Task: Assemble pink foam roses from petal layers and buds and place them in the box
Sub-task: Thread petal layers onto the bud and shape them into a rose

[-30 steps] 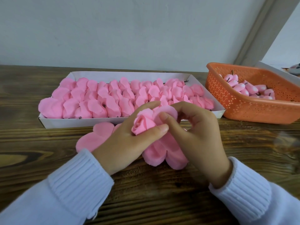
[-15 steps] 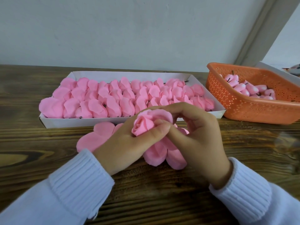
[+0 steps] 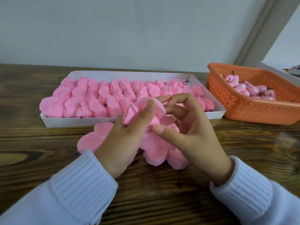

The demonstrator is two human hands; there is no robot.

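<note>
Pinching the half-built rose (image 3: pixel 142 111) in my left hand (image 3: pixel 128 140), just before the box (image 3: pixel 73 121), I curl my right hand (image 3: pixel 191 135) round its outer petals (image 3: pixel 155 153). Mid-wrap, I judge: next, press them snug, then box it.

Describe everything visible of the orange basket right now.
The orange basket is plastic, with perforated walls and a solid rim, upright and open-topped on the wooden table at far right, partly cut off by the frame. Inside lie pink buds with dark stems. It stands close beside the white box; contact unclear.
</note>
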